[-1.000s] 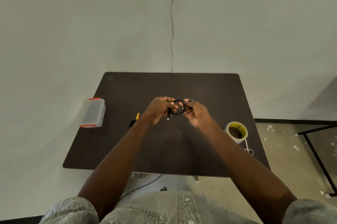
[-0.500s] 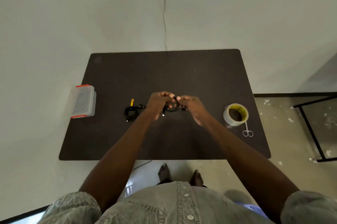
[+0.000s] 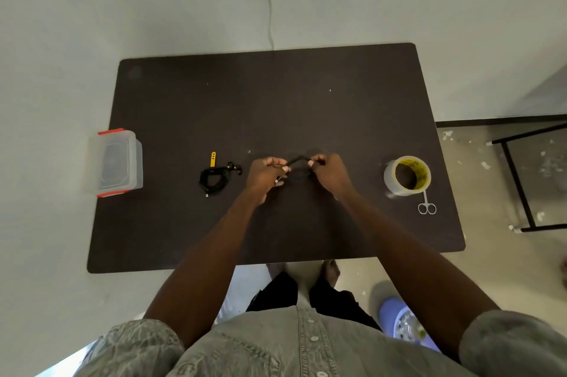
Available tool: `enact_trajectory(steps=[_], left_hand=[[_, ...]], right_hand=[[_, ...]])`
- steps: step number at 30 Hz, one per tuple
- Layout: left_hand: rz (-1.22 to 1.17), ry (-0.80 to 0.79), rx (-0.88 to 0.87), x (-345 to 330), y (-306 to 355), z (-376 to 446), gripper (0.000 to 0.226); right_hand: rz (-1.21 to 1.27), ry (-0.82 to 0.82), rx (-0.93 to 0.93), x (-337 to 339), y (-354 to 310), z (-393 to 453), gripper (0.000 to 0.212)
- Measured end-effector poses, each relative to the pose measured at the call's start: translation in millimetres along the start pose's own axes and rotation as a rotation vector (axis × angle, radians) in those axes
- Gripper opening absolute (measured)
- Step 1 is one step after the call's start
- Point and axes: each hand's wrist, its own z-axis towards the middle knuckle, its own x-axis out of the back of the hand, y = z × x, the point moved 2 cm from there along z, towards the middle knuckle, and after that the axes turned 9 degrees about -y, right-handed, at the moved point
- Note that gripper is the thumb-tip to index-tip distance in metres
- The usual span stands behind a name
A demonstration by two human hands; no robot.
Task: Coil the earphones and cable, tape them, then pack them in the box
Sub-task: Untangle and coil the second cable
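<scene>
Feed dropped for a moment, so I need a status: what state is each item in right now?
Cable: held between left hand and right hand, above table.
Black bundle: coiled, lying on table.
Box: lid on.
Tape roll: untouched.
Scissors: closed, beside tape.

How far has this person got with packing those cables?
Partway. One black bundle already lies coiled on the table; whether it is taped is too small to tell. The left hand and right hand grip a second cable, a loop between them. Left to do: the tape roll and scissors lie untouched, and the box is closed.
</scene>
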Motion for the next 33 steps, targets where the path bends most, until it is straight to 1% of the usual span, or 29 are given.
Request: enact_trajectory(steps=[2, 4, 8, 11, 15, 17, 19, 22, 24, 27, 30, 33], left_hand=[[0.032, 0.027, 0.016, -0.6, -7.1, 8.6, 0.013], [0.085, 0.088, 0.020, -2.5, -14.4, 16.3, 0.012], [0.317, 0.250, -0.039, -5.6, -22.5, 22.0, 0.014], [0.525, 0.327, -0.075, -10.0, -22.4, 20.4, 0.018], [0.669, 0.356, -0.065, -12.8, -18.2, 16.3, 0.017], [0.681, 0.357, -0.057, -12.1, -17.5, 14.5, 0.016], [0.662, 0.367, -0.044, -11.8, -19.3, 14.7, 0.014], [0.628, 0.388, -0.037, -10.8, -23.0, 13.9, 0.012], [0.602, 0.396, -0.068, -9.2, -26.2, 13.8, 0.012], [0.561, 0.402, -0.100, -7.6, -28.0, 13.2, 0.014], [0.526, 0.465, -0.131, -11.0, -23.6, 7.0, 0.015], [0.502, 0.506, -0.227, -28.4, -19.6, -5.2, 0.014]], right_hand=[[-0.111, 0.005, -0.009, -5.2, 1.5, 7.0, 0.021], [-0.212, 0.023, 0.001, -12.7, 1.8, 12.3, 0.022], [-0.401, 0.055, 0.046, -24.6, 1.0, 19.6, 0.022], [-0.458, 0.080, 0.075, -29.4, 2.9, 21.2, 0.031], [-0.548, 0.184, 0.130, -33.9, 11.6, 17.4, 0.031], [-0.552, 0.213, 0.091, -34.1, 10.1, 16.5, 0.031], [-0.544, 0.203, 0.054, -34.2, 9.7, 17.7, 0.030], [-0.424, 0.212, 0.008, -31.8, 8.0, 18.6, 0.022], [-0.349, 0.230, 0.003, -29.0, 5.9, 15.8, 0.022], [-0.312, 0.264, 0.035, -21.9, 1.8, 9.7, 0.018], [-0.280, 0.278, 0.082, -14.2, 2.6, 1.8, 0.014], [-0.198, 0.318, 0.187, 0.0, 6.4, -13.5, 0.016]])
